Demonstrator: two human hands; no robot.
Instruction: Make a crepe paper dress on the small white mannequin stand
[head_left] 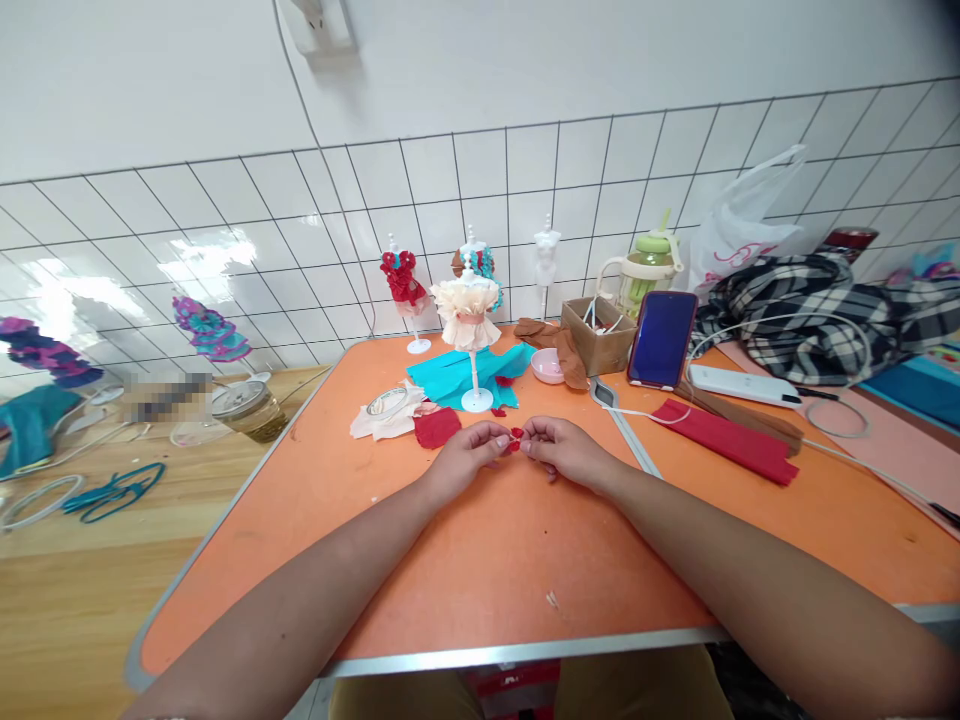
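Between my two hands is a small piece of red crepe paper (517, 436), pinched by the fingertips. My left hand (474, 452) closes on its left side, and my right hand (561, 446) grips the right side. A thin pale strand seems to show at the left fingertips, too small to make out. Just beyond my hands stands a white mini mannequin in a cream ruffled paper dress (466, 312). Under its base lies turquoise crepe paper (442, 376). To the left are a red paper piece (438, 428) and cream paper with a tape roll (387, 402).
Scissors (602, 394), a pink dish (547, 368), a cardboard box (600, 345), a phone (661, 340), a white power bank (742, 386) and folded red paper (724, 440) lie to the right. A red-dressed mannequin (402, 282) stands behind. A wooden table (187, 540) adjoins on the left.
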